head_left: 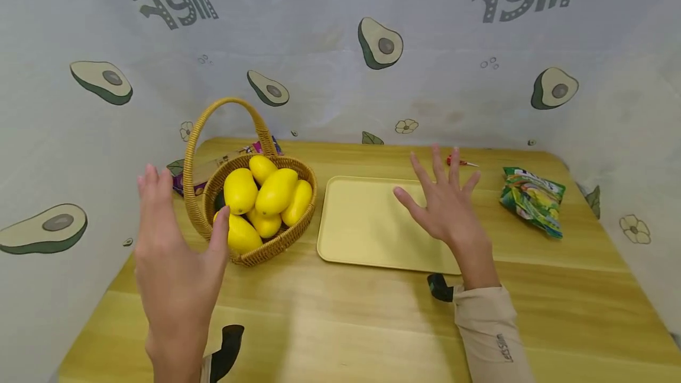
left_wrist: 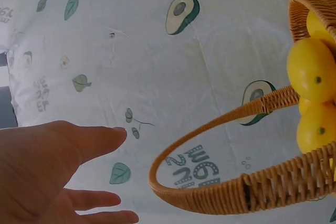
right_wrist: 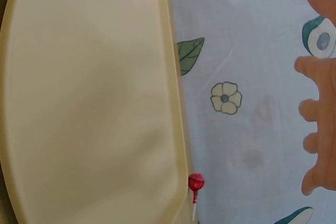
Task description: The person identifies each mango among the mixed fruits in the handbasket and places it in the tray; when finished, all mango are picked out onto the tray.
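Observation:
My left hand [head_left: 178,273] is raised in front of the wicker basket [head_left: 276,245], thumb apart from the straight fingers and nothing in its grasp. Several yellow mangoes [head_left: 276,191] fill the basket, whose tall handle [head_left: 193,152] arches up on its left side. In the left wrist view the handle [left_wrist: 210,203] lies beyond the thumb and fingers. Over the right part of a shallow cream tray [head_left: 367,223] hovers my right hand [head_left: 444,208], fingers spread wide and holding nothing. The tray [right_wrist: 89,77] takes up the left half of the right wrist view.
A red lollipop [head_left: 459,161] lies behind the tray. To the right is a green snack bag [head_left: 534,200]. Behind the basket, a purple package [head_left: 199,187] shows in part. Cloth with avocado prints [head_left: 330,46] hangs around the wooden table [head_left: 340,324].

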Available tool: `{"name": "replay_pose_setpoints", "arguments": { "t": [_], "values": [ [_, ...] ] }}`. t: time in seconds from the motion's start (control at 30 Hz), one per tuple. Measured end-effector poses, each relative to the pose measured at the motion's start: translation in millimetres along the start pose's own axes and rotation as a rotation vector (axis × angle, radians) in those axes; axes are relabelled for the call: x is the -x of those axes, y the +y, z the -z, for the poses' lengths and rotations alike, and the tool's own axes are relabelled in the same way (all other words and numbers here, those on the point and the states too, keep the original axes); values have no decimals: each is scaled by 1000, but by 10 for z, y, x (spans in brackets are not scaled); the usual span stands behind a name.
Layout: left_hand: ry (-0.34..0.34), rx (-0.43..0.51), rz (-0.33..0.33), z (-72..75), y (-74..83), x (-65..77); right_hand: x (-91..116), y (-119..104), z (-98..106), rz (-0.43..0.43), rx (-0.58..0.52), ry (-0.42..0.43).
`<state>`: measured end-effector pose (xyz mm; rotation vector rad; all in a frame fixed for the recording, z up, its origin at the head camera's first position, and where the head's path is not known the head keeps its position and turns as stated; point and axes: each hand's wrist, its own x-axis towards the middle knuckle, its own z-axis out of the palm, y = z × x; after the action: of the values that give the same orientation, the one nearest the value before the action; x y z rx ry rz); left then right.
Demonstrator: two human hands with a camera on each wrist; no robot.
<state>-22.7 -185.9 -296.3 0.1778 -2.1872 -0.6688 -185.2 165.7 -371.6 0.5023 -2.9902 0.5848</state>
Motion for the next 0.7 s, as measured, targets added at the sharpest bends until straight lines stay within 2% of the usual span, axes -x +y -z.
{"name": "replay_pose_setpoints", "arguments": {
  "t": [0.2, 0.4, 0.5, 0.7],
  "values": [
    [-45, 58, 128, -74, -247, -4, 11, 8, -9, 0, -1, -12],
    [-74, 159, 254, -149, -339, 32, 19, -7, -32, 1, 9, -27],
    [-57, 169, 265, -184, -357, 45, 13, -14, -44, 1, 5, -35],
    [-4, 191, 240, -270, -399, 56, -9, -5, -62, -1, 7, -31]
  ]
}}
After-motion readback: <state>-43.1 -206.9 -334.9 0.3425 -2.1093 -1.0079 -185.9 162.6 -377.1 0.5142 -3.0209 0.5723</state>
